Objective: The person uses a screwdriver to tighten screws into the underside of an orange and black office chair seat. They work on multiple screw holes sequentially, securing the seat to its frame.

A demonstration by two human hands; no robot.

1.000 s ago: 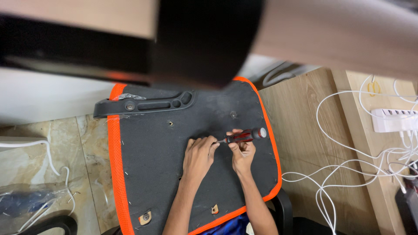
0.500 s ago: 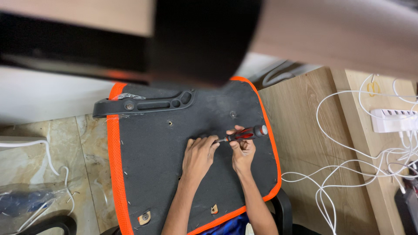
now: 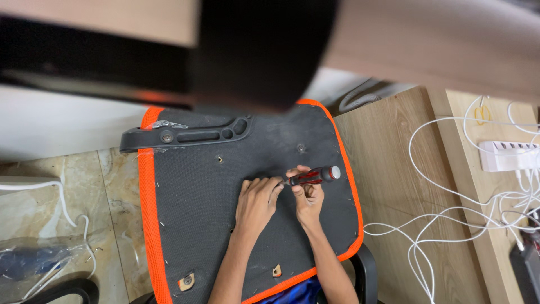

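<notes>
- We see an upturned chair seat (image 3: 202, 225): dark grey underside with an orange mesh border, lying flat below the head camera. It's our landmark.
- Right hand (image 3: 308, 198) sits right of the seat's centre, fingers curled shut around a screwdriver (image 3: 311, 175) with a red-and-black handle.
- The screwdriver lies almost flat over the seat, its grey butt cap pointing at the seat's right border and its tip pointing left, toward the seat's centre. The tip itself is hidden behind the hands.
- Left hand (image 3: 256, 202) rests palm-down on the seat, just left of the right hand; fingers loosely bent, fingertips up at the screwdriver's tip end. We can't tell whether they pinch anything there.
- A black plastic armrest bracket (image 3: 185, 135) lies across the seat's far-left part, well apart from both hands.
- A small bare screw hole (image 3: 219, 159) shows in the seat between the bracket and the hands.
- White cables (image 3: 450, 225) sprawl over a wooden board right of the seat; a white power strip (image 3: 509, 156) sits farther right.
- Tiled floor (image 3: 73, 186) is left of the seat.
</notes>
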